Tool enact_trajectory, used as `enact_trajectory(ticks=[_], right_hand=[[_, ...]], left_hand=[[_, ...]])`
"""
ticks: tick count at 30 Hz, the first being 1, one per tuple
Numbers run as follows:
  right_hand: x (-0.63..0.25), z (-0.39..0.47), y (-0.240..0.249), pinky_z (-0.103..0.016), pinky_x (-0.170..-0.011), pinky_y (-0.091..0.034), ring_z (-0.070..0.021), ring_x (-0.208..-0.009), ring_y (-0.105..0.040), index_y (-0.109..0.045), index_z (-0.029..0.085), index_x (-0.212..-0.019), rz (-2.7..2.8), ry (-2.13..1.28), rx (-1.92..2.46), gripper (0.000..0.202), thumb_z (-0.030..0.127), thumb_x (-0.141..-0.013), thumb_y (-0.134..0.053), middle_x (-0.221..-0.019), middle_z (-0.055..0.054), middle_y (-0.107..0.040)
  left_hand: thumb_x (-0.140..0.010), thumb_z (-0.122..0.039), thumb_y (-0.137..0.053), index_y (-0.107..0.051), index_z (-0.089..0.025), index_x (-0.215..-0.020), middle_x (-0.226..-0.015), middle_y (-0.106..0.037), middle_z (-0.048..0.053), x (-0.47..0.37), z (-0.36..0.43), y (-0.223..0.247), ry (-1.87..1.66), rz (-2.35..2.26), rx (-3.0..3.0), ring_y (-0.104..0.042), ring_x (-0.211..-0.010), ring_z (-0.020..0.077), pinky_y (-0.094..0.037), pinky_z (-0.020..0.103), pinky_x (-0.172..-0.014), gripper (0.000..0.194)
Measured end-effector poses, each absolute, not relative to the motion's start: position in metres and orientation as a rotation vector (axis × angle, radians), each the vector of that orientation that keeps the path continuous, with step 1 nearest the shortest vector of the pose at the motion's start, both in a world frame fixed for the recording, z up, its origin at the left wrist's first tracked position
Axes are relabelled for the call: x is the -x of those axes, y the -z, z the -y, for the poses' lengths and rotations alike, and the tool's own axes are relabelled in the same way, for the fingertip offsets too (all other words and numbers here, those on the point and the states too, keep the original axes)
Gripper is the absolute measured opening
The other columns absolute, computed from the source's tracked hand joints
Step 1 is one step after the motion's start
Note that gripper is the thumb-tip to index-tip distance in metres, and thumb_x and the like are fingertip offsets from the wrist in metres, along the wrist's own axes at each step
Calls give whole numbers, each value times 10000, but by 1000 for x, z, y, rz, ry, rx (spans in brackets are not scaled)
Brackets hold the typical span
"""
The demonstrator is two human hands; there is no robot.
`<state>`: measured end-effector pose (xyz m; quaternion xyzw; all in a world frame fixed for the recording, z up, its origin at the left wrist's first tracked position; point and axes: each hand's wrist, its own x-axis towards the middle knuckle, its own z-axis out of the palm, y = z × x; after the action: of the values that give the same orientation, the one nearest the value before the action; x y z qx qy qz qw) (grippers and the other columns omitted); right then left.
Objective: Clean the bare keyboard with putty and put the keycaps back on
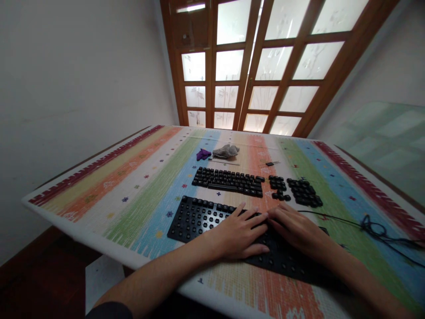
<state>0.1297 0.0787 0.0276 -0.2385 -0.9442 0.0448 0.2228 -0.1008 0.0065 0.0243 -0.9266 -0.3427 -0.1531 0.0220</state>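
A black keyboard base (199,221) lies at a slant near the front of the table, with a row of keycaps along its top edge and bare switches below. My left hand (244,230) rests flat on its middle, fingers spread. Against its upper edge, my right hand (295,226) has its fingers bent and pressed together beside my left fingertips; what they hold, if anything, is hidden. Behind the base, loose black keycaps (229,180) are laid out in keyboard order, with more keycaps (303,192) grouped to the right.
A grey cloth (226,151) and a purple cloth (203,154) lie farther back, beside a thin stick (226,162). A small black tool with wire ends (270,164) is to their right. A coiled black cable (375,228) runs across the striped tablecloth (133,195) at right.
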Motion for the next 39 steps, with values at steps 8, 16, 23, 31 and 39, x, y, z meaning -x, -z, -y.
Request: enact_trajectory(ticks=[8,16,23,31,39], right_hand=[[-127,-80,-26,-307,-630,-465,-194,-692,-577,-570,219,-863,2647,-5,649,260,230,-1034,-375,-763,-50,-611],[-126,-79,-22,-295,-601,-439,-191,-652,-581,-598,197,-870,2639,92,667,234,193,-1012,-412,-736,-48,-597],[-125,-79,-19,-298,-647,-455,-206,-715,-605,-612,197,-896,2693,45,753,166,131,-960,-474,-783,-61,-637],[-122,-75,-26,-318,-657,-498,-214,-734,-631,-635,173,-897,2689,-11,852,151,170,-969,-503,-807,-76,-648],[-119,-64,-38,-422,-860,-575,-249,-983,-682,-676,194,-1090,2603,-148,705,225,176,-971,-486,-1063,-108,-735]], left_hand=[[-1035,-533,-384,-481,-125,-1411,-1513,-488,132,100,-9,-20,494,1104,2899,-402,-1428,287,-222,480,-1224,563],[-1003,-613,-401,-504,-103,-1368,-1484,-518,150,96,-7,-28,542,1141,2939,-457,-1392,273,-222,427,-1229,636],[-982,-608,-461,-512,-78,-1357,-1461,-537,158,94,-6,-22,555,1137,2931,-443,-1403,282,-221,418,-1232,651],[-1014,-586,-395,-488,-78,-1397,-1524,-470,171,98,-5,-13,504,1096,2887,-387,-1451,290,-201,420,-1234,643],[-1030,-494,-434,-513,-129,-1395,-1510,-504,128,135,-23,-35,581,1121,2882,-396,-1452,258,-290,378,-1207,522]])
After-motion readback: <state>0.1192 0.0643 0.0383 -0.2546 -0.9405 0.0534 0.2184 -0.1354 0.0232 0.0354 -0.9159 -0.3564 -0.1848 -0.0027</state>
